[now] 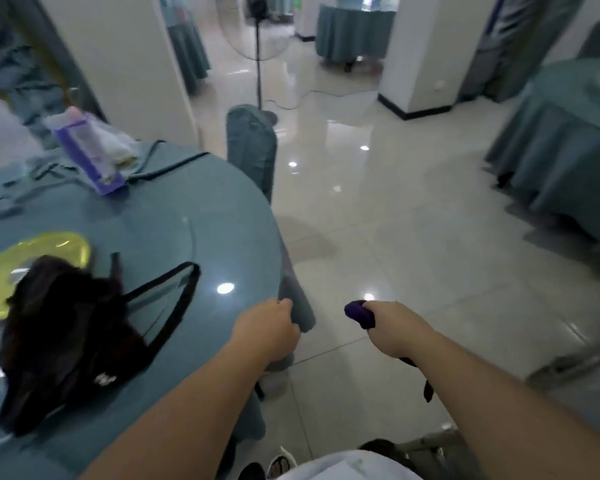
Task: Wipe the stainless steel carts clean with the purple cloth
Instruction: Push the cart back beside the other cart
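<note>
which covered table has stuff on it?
The near round table beside the left hand: it carries a black bag, a yellow plate and a purple box. The others look bare.

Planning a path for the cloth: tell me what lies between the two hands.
In the head view, only bare glossy floor tile shows between the left hand and the right hand, which grips the purple cloth.

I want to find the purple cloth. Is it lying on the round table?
No, the purple cloth is bunched in the right hand, out over the floor beside the table.
</note>
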Action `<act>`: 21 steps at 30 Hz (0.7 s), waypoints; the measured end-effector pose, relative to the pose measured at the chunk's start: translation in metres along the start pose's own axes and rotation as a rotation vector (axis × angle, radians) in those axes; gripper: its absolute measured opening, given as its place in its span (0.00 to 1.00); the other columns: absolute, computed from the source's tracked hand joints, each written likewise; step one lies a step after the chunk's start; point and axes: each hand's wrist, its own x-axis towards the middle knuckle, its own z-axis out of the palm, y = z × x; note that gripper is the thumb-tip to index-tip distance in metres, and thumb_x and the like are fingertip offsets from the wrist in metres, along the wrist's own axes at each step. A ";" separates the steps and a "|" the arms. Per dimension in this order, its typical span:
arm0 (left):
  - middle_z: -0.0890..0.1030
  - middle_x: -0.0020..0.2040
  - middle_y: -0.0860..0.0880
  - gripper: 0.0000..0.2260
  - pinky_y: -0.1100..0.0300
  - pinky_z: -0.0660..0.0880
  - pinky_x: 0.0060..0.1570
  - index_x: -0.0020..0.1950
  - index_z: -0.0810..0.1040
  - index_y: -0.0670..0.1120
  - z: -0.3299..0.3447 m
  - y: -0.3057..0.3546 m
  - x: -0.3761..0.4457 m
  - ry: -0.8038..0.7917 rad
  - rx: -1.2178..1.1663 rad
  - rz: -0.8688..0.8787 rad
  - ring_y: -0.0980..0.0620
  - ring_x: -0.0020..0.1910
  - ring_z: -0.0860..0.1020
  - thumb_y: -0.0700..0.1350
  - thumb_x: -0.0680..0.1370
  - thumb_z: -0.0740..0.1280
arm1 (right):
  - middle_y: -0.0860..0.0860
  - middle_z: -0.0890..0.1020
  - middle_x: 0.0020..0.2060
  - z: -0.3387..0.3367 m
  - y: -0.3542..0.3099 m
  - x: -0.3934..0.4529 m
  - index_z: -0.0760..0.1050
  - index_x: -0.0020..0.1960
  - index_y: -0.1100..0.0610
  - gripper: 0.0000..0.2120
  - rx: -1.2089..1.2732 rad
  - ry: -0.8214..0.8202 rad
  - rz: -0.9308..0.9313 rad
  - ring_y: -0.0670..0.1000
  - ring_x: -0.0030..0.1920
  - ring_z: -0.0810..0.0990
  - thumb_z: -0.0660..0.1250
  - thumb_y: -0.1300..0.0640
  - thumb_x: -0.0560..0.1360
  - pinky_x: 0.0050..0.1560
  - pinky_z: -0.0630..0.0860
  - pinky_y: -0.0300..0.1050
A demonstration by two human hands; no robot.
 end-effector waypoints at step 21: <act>0.74 0.71 0.50 0.23 0.48 0.71 0.62 0.77 0.68 0.51 -0.099 0.283 0.324 -0.069 0.267 0.507 0.44 0.70 0.73 0.55 0.83 0.58 | 0.48 0.80 0.51 -0.173 0.262 0.154 0.76 0.61 0.49 0.15 0.201 0.149 0.449 0.52 0.50 0.81 0.59 0.60 0.77 0.52 0.80 0.48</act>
